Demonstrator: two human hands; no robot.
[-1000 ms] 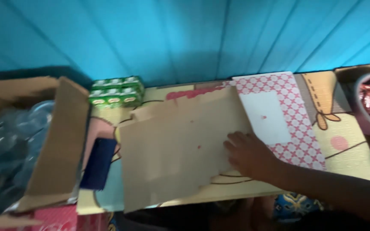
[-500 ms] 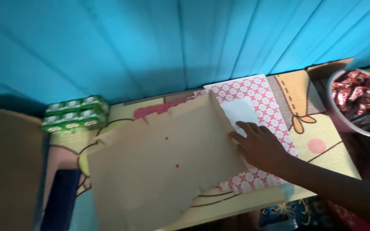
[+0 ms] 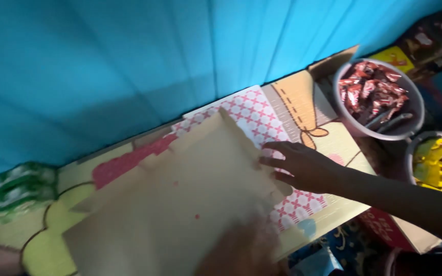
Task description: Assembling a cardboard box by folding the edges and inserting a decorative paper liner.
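turquoise plank wall behind, with a low table (image 3: 333, 148) under a patterned cloth running along it. flattened brown cardboard sheet (image 3: 180, 199) lies flat on the cloth, its long axis slanting from lower left up to a corner near the wall; it covers part of a pink-and-white lattice mat (image 3: 262, 115). your right hand (image 3: 303, 166) reaches in from the right, palm down, fingers (image 3: 274, 148) spread and flat, fingertips touching the sheet's right edge; nothing is clasped, the hand only presses or rests there. the sheet lies to the left of that hand. a blurred brown shape at the bottom edge may be your left hand, but you cannot tell, nor how it is held. outward: a grey tub of red wrapped sweets (image 3: 377, 97) just right of the table, a tub of yellow packets (image 3: 438, 161) below it, green cartons (image 3: 11, 191) at far left.
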